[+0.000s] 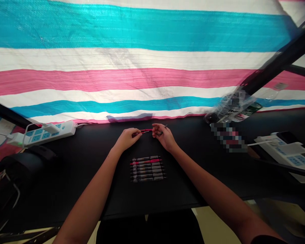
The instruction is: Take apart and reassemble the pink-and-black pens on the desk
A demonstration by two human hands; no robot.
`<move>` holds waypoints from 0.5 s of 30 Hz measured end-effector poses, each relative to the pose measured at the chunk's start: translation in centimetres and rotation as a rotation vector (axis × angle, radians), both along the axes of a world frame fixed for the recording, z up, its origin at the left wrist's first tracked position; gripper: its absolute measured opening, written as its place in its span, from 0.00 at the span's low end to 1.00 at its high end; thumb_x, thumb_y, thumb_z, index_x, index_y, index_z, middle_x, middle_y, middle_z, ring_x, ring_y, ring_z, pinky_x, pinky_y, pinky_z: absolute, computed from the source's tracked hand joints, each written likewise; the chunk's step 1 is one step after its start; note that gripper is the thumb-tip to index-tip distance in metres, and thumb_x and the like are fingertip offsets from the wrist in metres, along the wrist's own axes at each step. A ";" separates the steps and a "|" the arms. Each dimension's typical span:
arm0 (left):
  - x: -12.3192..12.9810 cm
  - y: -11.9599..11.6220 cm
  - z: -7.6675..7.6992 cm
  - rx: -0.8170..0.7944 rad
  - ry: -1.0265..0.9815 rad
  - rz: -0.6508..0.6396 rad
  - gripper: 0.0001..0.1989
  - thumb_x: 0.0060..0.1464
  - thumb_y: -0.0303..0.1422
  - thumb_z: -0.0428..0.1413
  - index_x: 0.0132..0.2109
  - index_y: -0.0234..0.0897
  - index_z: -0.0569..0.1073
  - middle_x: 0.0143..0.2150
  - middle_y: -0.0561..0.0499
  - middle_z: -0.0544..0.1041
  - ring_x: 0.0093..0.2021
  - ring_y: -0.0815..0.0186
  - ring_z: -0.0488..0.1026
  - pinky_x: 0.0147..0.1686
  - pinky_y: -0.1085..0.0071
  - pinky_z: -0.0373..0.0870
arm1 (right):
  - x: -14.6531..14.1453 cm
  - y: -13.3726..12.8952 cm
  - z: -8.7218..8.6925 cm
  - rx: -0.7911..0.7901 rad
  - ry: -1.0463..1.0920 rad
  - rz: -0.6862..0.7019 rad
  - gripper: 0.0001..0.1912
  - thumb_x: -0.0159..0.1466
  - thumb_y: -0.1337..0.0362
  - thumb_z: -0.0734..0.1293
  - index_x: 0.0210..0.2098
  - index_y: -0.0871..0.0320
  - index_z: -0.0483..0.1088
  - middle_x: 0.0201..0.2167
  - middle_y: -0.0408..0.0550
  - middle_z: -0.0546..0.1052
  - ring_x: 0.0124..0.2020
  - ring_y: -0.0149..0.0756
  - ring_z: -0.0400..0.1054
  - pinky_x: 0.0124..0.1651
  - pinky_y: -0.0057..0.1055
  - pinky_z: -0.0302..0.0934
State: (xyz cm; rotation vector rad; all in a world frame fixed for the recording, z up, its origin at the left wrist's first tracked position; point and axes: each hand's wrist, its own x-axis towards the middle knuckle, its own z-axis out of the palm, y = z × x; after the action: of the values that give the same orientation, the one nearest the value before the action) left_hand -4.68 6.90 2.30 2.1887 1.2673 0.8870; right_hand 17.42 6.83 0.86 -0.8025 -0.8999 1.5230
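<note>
My left hand grips a slim red pen near the table's far edge, with the pen pointing right towards my other hand. My right hand is pinched close to the pen's right end and holds a thin dark piece, perhaps a pen part; its exact form is too small to tell. Just below my hands, several similar pens lie side by side in a neat horizontal stack on the black table.
A white power strip with plugs lies at the far left, and another sits at the right. A plastic bag lies at the far right edge. A black bag stands at the left. A striped tarp hangs behind.
</note>
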 end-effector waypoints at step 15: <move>-0.5 0.7 -0.7 -0.097 -0.111 0.063 0.12 0.59 0.39 0.58 0.40 0.35 0.81 0.29 0.51 0.78 0.27 0.67 0.70 0.29 0.72 0.64 | 0.3 0.2 -0.9 0.109 -0.217 0.047 0.13 0.57 0.59 0.74 0.39 0.56 0.71 0.28 0.40 0.70 0.27 0.29 0.62 0.32 0.29 0.58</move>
State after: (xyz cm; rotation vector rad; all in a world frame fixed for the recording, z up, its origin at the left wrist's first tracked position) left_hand -5.19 7.58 1.59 2.0067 1.3042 0.9376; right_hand 17.73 7.01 -0.09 -0.8832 -1.1590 1.4326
